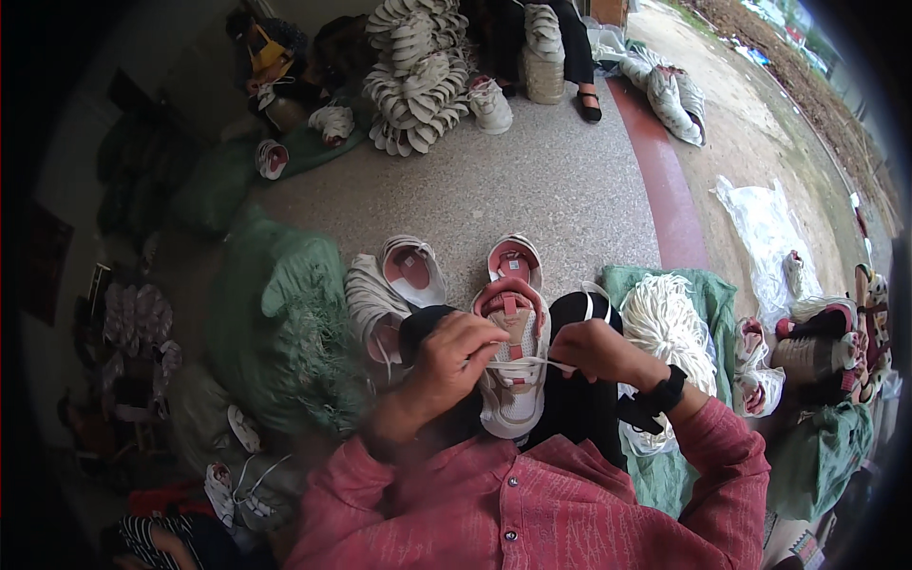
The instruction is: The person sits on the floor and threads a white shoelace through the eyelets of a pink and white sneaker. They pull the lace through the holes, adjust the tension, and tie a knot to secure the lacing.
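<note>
A white sneaker [514, 404] with a pink lining and a beige tongue rests on my lap, its toe toward me. A white shoelace [521, 363] runs across its lower eyelets and stretches out to both sides. My left hand [454, 353] pinches the lace at the sneaker's left side. On the other side my right hand [600, 350] is closed on the lace, and a loop of it rises above the fingers. Just beyond the held sneaker stands another shoe [514, 253] with a pink insole.
Nested white shoes [369, 294] stand at the left, beside a green sack [294, 304]. A bundle of white laces [665, 323] lies on green sacking at the right. Tall stacks of shoe parts [418, 81] and a seated person's legs are at the far side.
</note>
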Demonstrator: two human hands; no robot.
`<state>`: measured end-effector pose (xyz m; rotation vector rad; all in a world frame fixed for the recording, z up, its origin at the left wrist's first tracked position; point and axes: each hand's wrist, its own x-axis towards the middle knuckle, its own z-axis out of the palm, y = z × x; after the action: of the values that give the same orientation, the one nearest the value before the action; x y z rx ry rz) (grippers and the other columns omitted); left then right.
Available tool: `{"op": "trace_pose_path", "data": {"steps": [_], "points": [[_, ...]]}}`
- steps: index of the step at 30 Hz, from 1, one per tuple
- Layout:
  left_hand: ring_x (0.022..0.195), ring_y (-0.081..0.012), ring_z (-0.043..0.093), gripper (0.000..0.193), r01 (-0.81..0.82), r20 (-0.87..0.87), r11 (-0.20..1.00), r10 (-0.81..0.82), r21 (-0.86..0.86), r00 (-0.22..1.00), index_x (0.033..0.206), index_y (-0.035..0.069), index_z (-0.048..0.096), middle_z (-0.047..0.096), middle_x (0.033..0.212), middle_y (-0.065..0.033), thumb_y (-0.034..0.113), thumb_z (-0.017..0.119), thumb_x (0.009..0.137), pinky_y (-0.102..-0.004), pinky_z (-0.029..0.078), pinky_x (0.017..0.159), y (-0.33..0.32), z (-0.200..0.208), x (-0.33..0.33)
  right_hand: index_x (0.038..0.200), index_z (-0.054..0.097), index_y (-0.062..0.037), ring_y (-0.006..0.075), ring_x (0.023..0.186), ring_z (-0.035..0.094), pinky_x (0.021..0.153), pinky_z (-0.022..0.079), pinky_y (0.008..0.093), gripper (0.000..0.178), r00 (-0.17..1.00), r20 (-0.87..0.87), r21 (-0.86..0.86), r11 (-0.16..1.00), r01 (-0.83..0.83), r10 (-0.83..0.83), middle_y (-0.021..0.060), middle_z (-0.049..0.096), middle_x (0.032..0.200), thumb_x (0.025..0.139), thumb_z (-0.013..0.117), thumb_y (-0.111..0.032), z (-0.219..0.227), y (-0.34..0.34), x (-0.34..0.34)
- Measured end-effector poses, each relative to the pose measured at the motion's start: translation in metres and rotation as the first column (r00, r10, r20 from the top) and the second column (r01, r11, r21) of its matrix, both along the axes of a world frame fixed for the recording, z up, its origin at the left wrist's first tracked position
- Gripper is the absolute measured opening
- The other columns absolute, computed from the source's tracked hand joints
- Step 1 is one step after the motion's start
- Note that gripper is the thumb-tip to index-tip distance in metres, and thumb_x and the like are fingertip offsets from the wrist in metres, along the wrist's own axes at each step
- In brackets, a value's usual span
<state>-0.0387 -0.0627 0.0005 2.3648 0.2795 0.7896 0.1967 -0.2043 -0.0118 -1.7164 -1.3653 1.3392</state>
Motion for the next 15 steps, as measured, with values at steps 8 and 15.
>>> {"op": "trace_pose_path", "data": {"steps": [8, 15], "points": [[0.096, -0.0304, 0.064, 0.019, 0.078, -0.256, 0.996, -0.087, -0.046, 0.963, 0.100, 0.007, 0.067, 0.061, 0.101, -0.0101, 0.008, 0.072, 0.081, -0.0400, 0.052, 0.080, -0.008, -0.021, 0.043, 0.100, 0.068, -0.0016, 0.0114, 0.050, 0.059, 0.046, 0.047, 0.0270, 0.020, 0.999, -0.017, 0.012, 0.999, -0.030, 0.031, 0.0027, 0.065, 0.071, 0.098, 0.057, -0.018, -0.001, -0.012, -0.011], [0.090, -0.0283, 0.065, 0.014, 0.080, -0.383, 0.988, -0.124, -0.129, 0.915, 0.094, 0.008, 0.071, 0.062, 0.096, -0.0068, 0.016, 0.072, 0.084, -0.0385, 0.051, 0.078, -0.010, -0.015, 0.048, 0.100, 0.068, -0.0029, 0.0081, 0.051, 0.056, 0.045, 0.042, 0.0243, 0.016, 0.984, -0.178, -0.159, 0.987, -0.013, -0.016, 0.0004, 0.065, 0.077, 0.095, 0.060, -0.016, 0.001, -0.009, 0.003]]}}
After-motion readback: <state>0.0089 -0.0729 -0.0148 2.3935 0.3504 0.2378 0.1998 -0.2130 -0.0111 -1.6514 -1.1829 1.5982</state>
